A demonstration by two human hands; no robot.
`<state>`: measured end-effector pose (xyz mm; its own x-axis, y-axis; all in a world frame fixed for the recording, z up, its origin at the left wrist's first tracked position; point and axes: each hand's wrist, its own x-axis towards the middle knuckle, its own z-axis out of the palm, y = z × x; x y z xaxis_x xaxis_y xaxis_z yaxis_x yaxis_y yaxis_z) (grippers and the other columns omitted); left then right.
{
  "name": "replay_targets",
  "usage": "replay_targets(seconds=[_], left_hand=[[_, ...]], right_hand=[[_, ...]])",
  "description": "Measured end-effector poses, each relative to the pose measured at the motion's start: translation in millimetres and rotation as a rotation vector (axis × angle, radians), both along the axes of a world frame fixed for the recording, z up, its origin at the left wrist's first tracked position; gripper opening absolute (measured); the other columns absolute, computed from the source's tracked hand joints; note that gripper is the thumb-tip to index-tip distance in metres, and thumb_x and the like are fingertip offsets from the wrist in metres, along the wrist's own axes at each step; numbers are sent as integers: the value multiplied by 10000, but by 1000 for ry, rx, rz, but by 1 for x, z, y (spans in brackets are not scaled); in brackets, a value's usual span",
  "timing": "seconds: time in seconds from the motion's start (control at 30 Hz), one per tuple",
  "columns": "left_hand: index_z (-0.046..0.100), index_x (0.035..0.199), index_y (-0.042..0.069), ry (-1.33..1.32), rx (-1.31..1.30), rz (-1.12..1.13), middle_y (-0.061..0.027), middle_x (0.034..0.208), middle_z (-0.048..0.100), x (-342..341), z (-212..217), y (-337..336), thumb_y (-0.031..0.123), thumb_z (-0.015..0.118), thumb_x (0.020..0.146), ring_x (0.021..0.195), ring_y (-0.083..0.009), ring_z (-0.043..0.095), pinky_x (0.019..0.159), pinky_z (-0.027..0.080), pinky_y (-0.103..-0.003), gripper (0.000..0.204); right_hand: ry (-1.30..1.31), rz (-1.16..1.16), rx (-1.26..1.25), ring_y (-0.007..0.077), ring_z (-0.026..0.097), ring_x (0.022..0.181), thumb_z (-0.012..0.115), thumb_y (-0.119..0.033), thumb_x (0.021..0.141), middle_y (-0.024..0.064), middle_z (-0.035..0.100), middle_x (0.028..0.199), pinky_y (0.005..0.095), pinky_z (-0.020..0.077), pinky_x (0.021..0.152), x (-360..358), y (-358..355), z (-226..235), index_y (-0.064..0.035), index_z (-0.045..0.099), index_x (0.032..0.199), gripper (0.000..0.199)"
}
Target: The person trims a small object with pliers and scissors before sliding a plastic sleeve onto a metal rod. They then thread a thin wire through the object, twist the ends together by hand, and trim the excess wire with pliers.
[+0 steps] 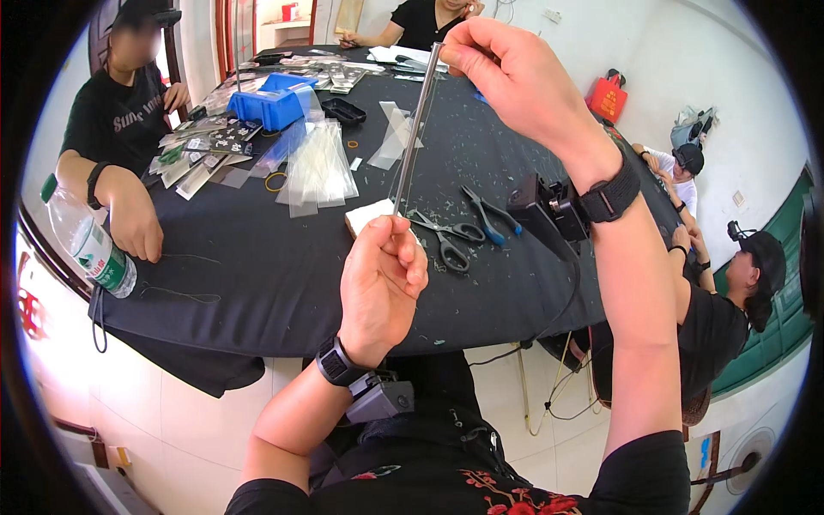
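A long narrow dark strip with a shiny transparent edge stands slanted over the table; its exact kind I cannot make out. My right hand, raised high, pinches its upper end. Lower down, my left hand has its thumb and fingers closed at the bottom end, palm turned up. Just beyond my left hand lies a small white block, partly hidden. Dark-handled scissors and blue-handled pliers rest to the right of it.
Transparent plastic sleeves, a blue bin and printed cards cover the far left. A water bottle stands at the left edge. Small scraps dot the black tablecloth. Several people sit around the table.
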<state>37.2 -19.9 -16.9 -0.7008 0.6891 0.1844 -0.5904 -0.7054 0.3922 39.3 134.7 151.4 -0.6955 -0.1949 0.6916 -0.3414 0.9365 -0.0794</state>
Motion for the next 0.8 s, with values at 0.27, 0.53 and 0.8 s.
replay_targets(seconds=[0.27, 0.53, 0.8], left_hand=[[464, 862, 109, 28, -139, -27, 33, 664, 393, 6, -6, 7, 298, 445, 888, 528, -83, 366, 464, 289, -212, 192], [484, 922, 99, -28, -159, -72, 35, 660, 390, 6, 2, 10, 273, 459, 884, 530, -79, 363, 448, 288, -204, 180], [452, 1149, 24, 240, -425, 526, 7, 767, 517, -15, 11, -2, 94, 498, 868, 665, -77, 491, 555, 401, -206, 293]], right_hand=[[-21, 48, -315, 47, 526, 668, 592, -152, 837, 4, 605, 738, 187, 415, 595, 10, -13, -22, 12, 595, 897, 174], [-7, 72, -499, 55, 559, 677, 564, -92, 840, 22, 618, 730, 187, 445, 613, 6, -18, -51, 0, 591, 890, 108], [-140, 171, -673, 69, 566, 704, 538, -95, 865, 21, 608, 763, 200, 450, 651, 4, -4, -86, -11, 571, 889, 94]])
